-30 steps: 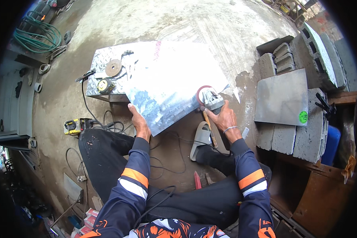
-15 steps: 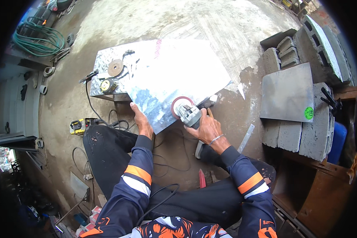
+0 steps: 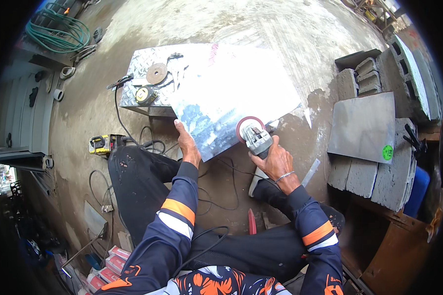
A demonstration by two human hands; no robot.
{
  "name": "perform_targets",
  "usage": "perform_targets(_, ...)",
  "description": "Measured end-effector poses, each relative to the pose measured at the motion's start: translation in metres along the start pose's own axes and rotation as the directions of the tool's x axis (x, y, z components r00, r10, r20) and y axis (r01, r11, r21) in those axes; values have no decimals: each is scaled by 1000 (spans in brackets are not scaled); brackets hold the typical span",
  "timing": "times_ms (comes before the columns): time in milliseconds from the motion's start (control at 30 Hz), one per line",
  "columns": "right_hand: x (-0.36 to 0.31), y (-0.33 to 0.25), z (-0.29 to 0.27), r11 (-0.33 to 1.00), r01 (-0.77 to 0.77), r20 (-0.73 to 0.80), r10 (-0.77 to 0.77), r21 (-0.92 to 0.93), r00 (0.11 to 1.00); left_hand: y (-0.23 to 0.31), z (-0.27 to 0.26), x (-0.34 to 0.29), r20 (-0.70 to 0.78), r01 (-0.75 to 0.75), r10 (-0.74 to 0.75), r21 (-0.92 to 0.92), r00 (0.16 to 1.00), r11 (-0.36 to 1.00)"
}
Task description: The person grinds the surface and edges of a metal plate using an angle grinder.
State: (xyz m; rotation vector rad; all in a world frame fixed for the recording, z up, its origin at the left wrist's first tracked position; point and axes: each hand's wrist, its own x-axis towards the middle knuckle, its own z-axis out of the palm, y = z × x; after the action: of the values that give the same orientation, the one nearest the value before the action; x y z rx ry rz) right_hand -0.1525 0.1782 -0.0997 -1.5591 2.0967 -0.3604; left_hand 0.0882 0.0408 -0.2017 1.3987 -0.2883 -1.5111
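Observation:
My left hand (image 3: 188, 147) grips the lower left edge of a shiny metal sheet (image 3: 209, 130), its fingers partly hidden by the sheet. The sheet lies on a low stand topped with diamond plate (image 3: 133, 93). My right hand (image 3: 279, 161) is wrapped round the body of a grey angle grinder (image 3: 258, 139). The grinder's round disc, red at the rim, overlaps the sheet's near right edge; I cannot tell whether it touches. Left of the sheet, on the stand, lie a brown abrasive disc (image 3: 157, 73) and a yellow and black tape measure (image 3: 144, 95).
Cables run over the floor between my legs. A yellow and black tool (image 3: 101, 144) lies left of my knee. At right, a grey metal plate (image 3: 363, 128) leans on stacked concrete blocks (image 3: 362, 172). A flat metal strip (image 3: 311, 172) lies near my right wrist. A green hose (image 3: 56, 32) is coiled far left.
The grinder and my right hand have moved right along the sheet's near edge. My left hand keeps its hold on the sheet. The whole view has shifted slightly.

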Motion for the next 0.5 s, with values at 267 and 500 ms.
perform_targets(267, -17, -33, 10, 991, 132, 147, -129, -7, 981, -1, -6, 6, 53, -43, 42, 12, 998, 999)
perform_targets(500, -12, -12, 3, 998, 60, 40, -59, -19, 997, 3, 1, -2, 13, -1, 0, 33, 1000, 999)
